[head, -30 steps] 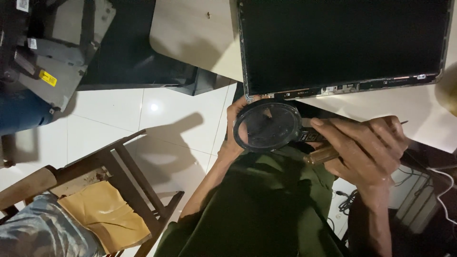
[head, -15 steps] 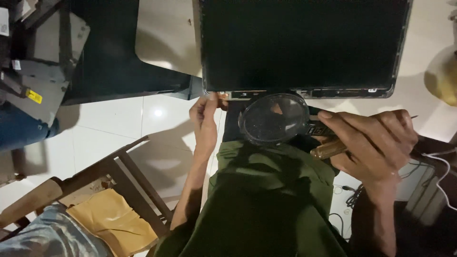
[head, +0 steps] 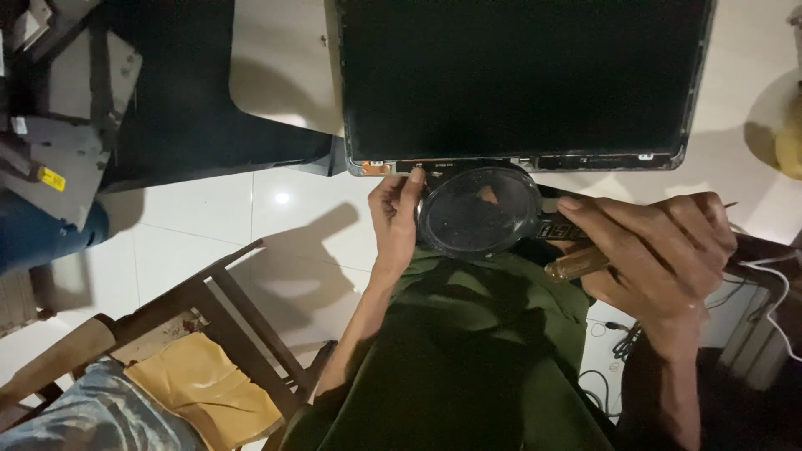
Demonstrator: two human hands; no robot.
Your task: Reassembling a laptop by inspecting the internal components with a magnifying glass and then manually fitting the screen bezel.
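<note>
Bezel-less laptop screen (head: 518, 79) lay on the white worktop (head: 276, 75) with its bottom strip exposed at the near edge, left hand (head: 397, 209) fingertip pressing there, right hand (head: 656, 250) gripping magnifying glass (head: 479, 210) plus screwdriver (head: 576, 263); inspection looked midway, nothing reassembled.

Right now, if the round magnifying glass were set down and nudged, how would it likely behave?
The magnifying glass looks rigid, with a wide round lens, so it is probably fragile if dropped. The right hand grips its handle together with an amber-handled tool, so it seems light. Laid flat, it would likely slide, not roll.
</note>
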